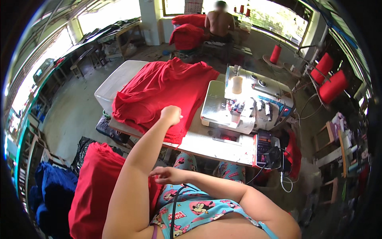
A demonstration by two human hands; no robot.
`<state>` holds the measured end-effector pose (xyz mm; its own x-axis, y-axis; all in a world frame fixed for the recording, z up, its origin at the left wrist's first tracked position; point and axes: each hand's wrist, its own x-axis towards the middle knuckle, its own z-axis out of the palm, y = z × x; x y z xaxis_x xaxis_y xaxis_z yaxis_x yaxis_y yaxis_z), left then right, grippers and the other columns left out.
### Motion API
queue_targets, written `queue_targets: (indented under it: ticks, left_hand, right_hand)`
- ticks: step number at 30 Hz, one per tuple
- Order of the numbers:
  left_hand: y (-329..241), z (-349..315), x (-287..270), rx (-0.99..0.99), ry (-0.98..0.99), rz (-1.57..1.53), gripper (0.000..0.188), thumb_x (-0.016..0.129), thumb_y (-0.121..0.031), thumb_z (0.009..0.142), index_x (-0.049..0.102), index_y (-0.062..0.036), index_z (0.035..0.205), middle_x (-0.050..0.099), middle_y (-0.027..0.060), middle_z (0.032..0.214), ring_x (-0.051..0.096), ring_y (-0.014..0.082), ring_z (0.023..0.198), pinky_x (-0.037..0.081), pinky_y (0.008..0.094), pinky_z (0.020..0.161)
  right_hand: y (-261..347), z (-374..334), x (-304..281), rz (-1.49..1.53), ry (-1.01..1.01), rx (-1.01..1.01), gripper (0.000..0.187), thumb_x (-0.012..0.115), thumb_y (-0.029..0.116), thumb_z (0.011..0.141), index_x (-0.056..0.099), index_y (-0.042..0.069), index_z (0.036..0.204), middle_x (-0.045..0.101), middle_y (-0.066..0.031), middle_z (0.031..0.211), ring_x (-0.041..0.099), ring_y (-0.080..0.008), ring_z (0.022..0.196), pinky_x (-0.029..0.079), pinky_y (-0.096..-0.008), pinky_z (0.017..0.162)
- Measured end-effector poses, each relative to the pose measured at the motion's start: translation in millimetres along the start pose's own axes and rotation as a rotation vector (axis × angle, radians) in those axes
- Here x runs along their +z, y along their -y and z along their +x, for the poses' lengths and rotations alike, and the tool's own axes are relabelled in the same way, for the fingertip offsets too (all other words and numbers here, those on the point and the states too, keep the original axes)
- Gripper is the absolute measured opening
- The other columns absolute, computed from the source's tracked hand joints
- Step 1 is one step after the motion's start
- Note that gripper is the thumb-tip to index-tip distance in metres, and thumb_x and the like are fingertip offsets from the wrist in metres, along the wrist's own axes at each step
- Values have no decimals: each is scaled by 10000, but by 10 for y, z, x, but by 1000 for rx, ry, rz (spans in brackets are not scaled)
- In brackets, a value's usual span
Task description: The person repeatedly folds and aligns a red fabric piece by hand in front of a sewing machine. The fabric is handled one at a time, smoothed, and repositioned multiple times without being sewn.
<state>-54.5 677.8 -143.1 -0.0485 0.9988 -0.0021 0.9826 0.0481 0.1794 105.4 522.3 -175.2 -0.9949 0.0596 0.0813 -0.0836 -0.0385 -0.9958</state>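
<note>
Your left grip (172, 115) is stretched forward over the red cloth (159, 81), with the fingers folded in; from above you can't quite tell whether they pinch the fabric or just rest on it. Your right grip (169, 175) is back near your body, beside your left arm, its fingers loosely bent and apart, in an open pose.

The red cloth lies in loose folds on the desk (199, 141) in front of you, to the left of the white sewing machine (274, 89). Its left part drapes over a translucent plastic box (109, 87), and its near end reaches the front edge of the desk beneath your left wrist. The machine's work area is brightly lit, and a cream thread cone (237, 85) stands on it.

At the desk's right front corner sits a dark device (263, 145), with a white cable (287, 185) hanging near it. Large red thread cones (333, 87) stand beyond the machine on your right. By your left side you have a red fabric pile (95, 187), and a blue fabric bundle (59, 183) farther left. Across the room, a person (220, 26) sits facing away, beside red cloth heaps (187, 36).
</note>
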Motion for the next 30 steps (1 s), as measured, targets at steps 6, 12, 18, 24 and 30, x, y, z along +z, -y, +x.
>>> queue_targets:
  ticks: [6, 12, 18, 24, 30]
  left_hand:
    - [667, 79, 250, -21, 11, -972, 104, 622, -129, 880, 647, -30, 861, 589, -39, 749, 527, 50, 724, 443, 223, 682]
    - [874, 86, 70, 56, 54, -1079, 110, 614, -120, 886, 632, -34, 952, 611, -38, 842, 542, 49, 810, 438, 205, 789]
    - [-169, 126, -277, -49, 143, -107, 241, 634, -154, 779, 675, 32, 928, 654, 190, 1022, 613, 293, 1011, 489, 365, 873]
    - [-284, -3, -184, -34, -217, 51, 137, 564, -86, 777, 638, 16, 829, 662, 225, 820, 667, 357, 759, 547, 415, 688]
    - [-680, -665, -517, -1, -311, -49, 171, 587, -160, 817, 542, -9, 883, 637, 225, 733, 648, 374, 735, 524, 456, 647]
  right_hand:
    - [-1, -105, -987, 61, -286, -159, 214, 551, 47, 890, 604, 35, 1097, 618, -37, 1005, 580, -139, 932, 463, -284, 839]
    - [71, 620, -1494, -234, -1180, 17, 277, 617, 159, 855, 538, -32, 1038, 618, -192, 993, 610, -271, 933, 467, -372, 857]
    - [-25, 617, -1176, -716, -996, -35, 238, 542, 215, 878, 585, -17, 846, 597, -272, 757, 594, -446, 784, 463, -491, 722]
    - [493, -108, -678, -806, -626, 257, 263, 515, 263, 903, 562, 7, 863, 609, -249, 816, 591, -452, 803, 459, -488, 708]
    - [196, -465, -928, -783, -1052, 30, 236, 635, 212, 822, 539, 40, 953, 608, -207, 878, 609, -353, 828, 472, -426, 725]
